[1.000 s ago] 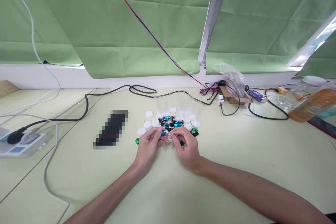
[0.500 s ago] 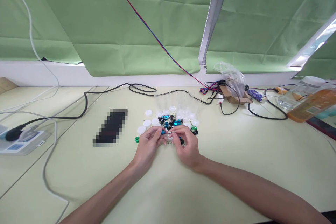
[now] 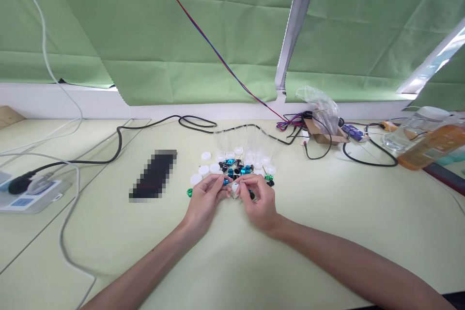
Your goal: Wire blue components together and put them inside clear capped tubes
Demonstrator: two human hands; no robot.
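Note:
My left hand (image 3: 207, 198) is closed, with a small blue metallic part (image 3: 225, 182) between thumb and fingers. Just to its right, my right hand (image 3: 260, 203) pinches a thin, dark, pin-like piece (image 3: 237, 184), too small to make out fully. A narrow gap separates the two hands. Beyond them lies a cluster of blue metallic parts (image 3: 246, 169) with black ends. A green part (image 3: 189, 193) rests left of my left hand, and another green piece (image 3: 269, 177) lies past my right. Several round white caps (image 3: 214, 168) are spread around the cluster, partly hidden by my fingers.
Clear tubes (image 3: 250, 139) stand behind the cluster. A pixelated black object (image 3: 154, 177) lies to the left, a power strip (image 3: 36, 198) at the far left. A black cable (image 3: 119, 140) runs along the back. A cardboard box (image 3: 329, 136) and an orange bottle (image 3: 432, 147) are at right.
My right hand has shifted slightly right, drawing the thin piece away from the blue part and widening the gap. My left hand has stayed nearly still.

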